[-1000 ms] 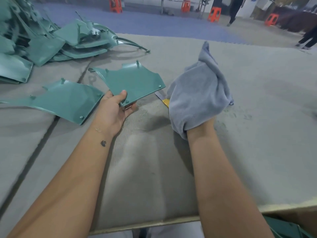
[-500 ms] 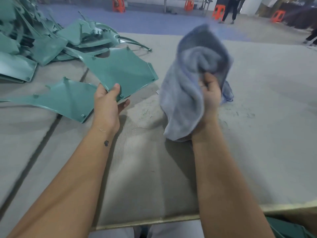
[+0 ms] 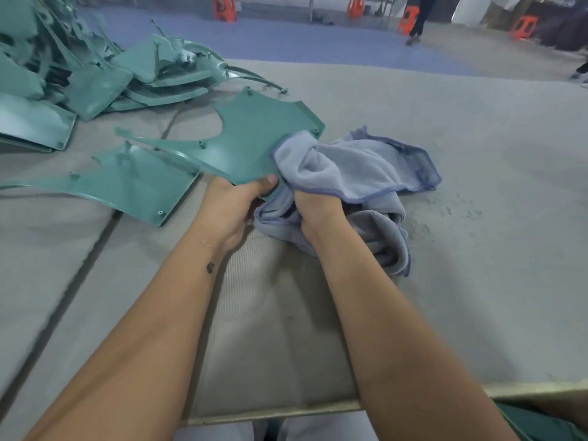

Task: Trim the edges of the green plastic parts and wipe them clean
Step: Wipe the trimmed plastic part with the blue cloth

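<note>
A flat green plastic part (image 3: 251, 138) with a curved cut-out lies tilted over the grey table, near the middle. My left hand (image 3: 234, 205) grips its near edge, thumb on top. My right hand (image 3: 318, 208) holds a grey-blue cloth (image 3: 359, 173) bunched up, and a fold of the cloth lies against the right side of the part. The fingers of my right hand are hidden in the cloth.
Another green part (image 3: 133, 186) lies flat to the left. A heap of green parts (image 3: 79, 74) fills the far left. Green shavings (image 3: 445, 211) dot the grey padded table (image 3: 477, 281) right of the cloth. Orange stools (image 3: 224, 7) and a walking person (image 3: 420, 17) are beyond.
My right hand came down from mid-air and brought the cloth onto the right side of the part. My left hand shifted the part toward the middle.
</note>
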{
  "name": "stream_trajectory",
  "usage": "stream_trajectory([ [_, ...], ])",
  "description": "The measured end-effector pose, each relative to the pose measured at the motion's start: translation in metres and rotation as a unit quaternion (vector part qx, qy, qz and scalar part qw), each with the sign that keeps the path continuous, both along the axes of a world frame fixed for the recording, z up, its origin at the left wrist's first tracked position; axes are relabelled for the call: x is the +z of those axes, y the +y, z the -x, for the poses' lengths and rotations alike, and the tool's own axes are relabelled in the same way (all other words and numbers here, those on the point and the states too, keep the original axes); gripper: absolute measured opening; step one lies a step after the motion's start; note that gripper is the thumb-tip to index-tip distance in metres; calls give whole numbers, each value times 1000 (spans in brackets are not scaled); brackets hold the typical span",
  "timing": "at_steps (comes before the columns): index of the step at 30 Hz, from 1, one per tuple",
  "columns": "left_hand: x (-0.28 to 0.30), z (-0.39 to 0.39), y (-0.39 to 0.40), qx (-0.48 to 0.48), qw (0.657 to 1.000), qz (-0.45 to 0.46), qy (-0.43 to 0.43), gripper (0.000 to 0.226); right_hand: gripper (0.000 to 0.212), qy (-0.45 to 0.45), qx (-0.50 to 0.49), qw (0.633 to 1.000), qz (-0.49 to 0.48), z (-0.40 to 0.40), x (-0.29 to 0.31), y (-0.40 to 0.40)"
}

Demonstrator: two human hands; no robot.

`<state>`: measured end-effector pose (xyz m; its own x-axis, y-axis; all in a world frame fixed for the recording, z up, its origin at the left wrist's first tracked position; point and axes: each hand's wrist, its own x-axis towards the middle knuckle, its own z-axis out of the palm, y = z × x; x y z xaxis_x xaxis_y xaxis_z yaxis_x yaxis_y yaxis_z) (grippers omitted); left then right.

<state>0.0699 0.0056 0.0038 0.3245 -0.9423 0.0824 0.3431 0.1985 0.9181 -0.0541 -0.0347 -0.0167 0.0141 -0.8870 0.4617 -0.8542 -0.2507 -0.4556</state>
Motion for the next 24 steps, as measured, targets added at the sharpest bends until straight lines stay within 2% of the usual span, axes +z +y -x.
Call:
stream_trajectory([
  [2, 0, 0, 2, -25, 1000, -14, -4, 34, 30, -173, -31, 970, -165, -19, 30, -7],
  [3, -1, 0, 2, -34, 999, -14, -4, 34, 27, -269, 21, 939, -215, -16, 38, -14],
  [4, -1, -1, 3, -39, 999, -13, -3, 34, 30, -266, 39, 946, -183, -21, 37, -12],
  [5, -1, -1, 3, -42, 999, -12, -3, 34, 38, -216, 46, 968, -120, -22, 28, -11],
  [6, -1, -2, 3, -40, 999, -14, -5, 34, 40, -227, 23, 972, -51, -22, 30, -13],
  [7, -1, -3, 3, -30, 999, -18, -9, 34, 28, -243, 8, 969, -37, -21, 30, -19],
  [8, -2, -4, 2, -14, 1000, -23, -13, 33, 13, -110, -18, 994, -17, -15, 30, -20],
  [9, -2, -6, 1, 8, 1000, -25, -17, 33, 11, -145, -35, 989, 14, -8, 28, -23],
  [11, -3, -9, -2, 52, 998, -27, -15, 31, 31, -138, -34, 990, 22, 7, 29, -25],
  [13, -4, -11, -5, 84, 996, -31, -16, 30, 38, -75, 16, 997, -15, 15, 24, -23],
  [15, -5, -10, -5, 94, 995, -30, -29, 30, 31, 27, 77, 996, -43, 11, 24, -16],
  [17, -6, -9, -5, 81, 996, -20, -40, 33, 27, 155, 185, 968, -67, 9, 37, -9],
  [18, -5, -9, -5, 73, 996, -19, -45, 35, 39, 215, 232, 944, -95, 7, 39, -9],
  [19, -3, -9, -4, 65, 996, -22, -52, 37, 53, 215, 197, 946, -144, 5, 40, -6],
  [20, -1, -9, -4, 62, 996, -25, -57, 40, 63, 206, 145, 957, -142, 3, 43, -4],
  [22, 1, -8, -4, 68, 995, -26, -67, 42, 63, 209, 84, 968, -110, 2, 39, -1],
  [24, 2, -7, -3, 82, 994, -17, -75, 32, 60, 232, 82, 960, -134, 0, 42, 5],
])
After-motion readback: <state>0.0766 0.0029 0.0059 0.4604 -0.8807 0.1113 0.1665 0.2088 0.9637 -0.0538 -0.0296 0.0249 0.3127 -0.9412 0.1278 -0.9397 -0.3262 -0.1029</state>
